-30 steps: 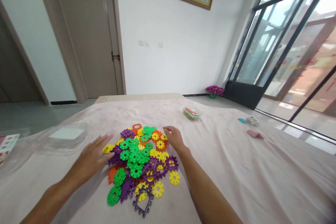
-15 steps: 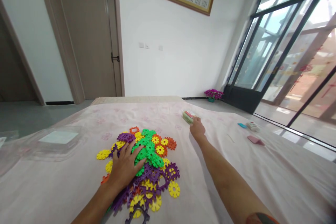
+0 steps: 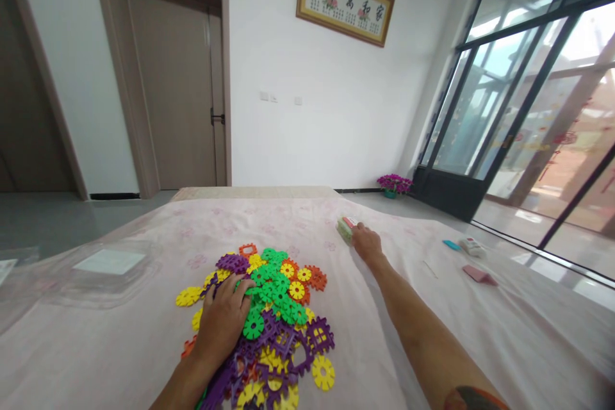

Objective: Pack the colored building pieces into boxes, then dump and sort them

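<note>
A heap of flat plastic building pieces, green, yellow, purple and orange, lies on the pink sheet. My left hand rests flat on the heap's left side with its fingers spread. My right hand is stretched out far ahead, its fingers closed over a small green packet with a red and white label. Most of the packet is hidden under that hand.
A clear plastic bag with a white card lies at the left. At the right of the sheet are a small blue thing, a white thing and a pink thing. A door, a flower pot and glass doors stand beyond.
My right hand left the far edge of the heap and reached forward onto the green packet. My left hand moved from beside the heap onto its left side.
</note>
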{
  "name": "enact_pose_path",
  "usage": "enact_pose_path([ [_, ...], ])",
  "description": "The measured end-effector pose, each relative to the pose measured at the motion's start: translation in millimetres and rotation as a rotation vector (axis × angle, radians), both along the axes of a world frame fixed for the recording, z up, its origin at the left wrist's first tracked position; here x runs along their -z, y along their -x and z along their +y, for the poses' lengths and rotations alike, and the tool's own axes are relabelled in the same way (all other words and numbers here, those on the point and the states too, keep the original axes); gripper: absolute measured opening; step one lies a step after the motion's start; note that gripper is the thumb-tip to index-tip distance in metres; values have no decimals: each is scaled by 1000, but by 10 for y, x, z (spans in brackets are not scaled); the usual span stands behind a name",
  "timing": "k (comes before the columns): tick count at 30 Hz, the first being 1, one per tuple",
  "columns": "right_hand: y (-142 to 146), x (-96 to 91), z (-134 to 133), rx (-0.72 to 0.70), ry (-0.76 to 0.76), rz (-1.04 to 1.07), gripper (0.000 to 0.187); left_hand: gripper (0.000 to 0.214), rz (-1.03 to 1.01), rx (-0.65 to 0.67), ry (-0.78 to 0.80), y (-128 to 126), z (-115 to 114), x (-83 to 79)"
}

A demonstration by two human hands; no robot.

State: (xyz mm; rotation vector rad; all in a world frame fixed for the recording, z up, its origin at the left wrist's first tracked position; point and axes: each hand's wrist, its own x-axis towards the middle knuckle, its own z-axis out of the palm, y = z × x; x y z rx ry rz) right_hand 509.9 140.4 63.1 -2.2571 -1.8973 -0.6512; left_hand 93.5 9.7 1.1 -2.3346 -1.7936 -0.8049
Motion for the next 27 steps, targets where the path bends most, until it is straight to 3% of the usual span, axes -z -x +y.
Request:
enact_pose_path([
  [4, 350, -104, -263, -210, -137, 47, 17, 37, -4, -57, 26, -20, -8, -6],
  [9, 1057, -265, -874, -606, -316, 351, 15, 41, -89, -78, 36, -4, -7, -12],
  [11, 1345, -332, -1126, -731, -356, 496, 16, 43, -258, -37, 13, 34, -9, -28],
  [14, 1704, -365, -1427, -886, -388, 714, 17, 63, -726, 92, 30, 143, -55, -106],
  [17, 1945, -264, -1601, -1011, -362, 843, 19, 80, -1232, 294, 165, 307, -182, -273],
  [19, 2037, -138, -1643, -1053, -351, 883, 18, 86, -1419, 440, 288, 424, -291, -404],
  [22, 2092, 62, -1615, -1053, -360, 937, 17, 92, -1497, 557, 395, 544, -413, -538],
  [27, 2064, 319, -1457, -999, -337, 1012, 26, 94, -1414, 518, 348, 475, -401, -491],
])
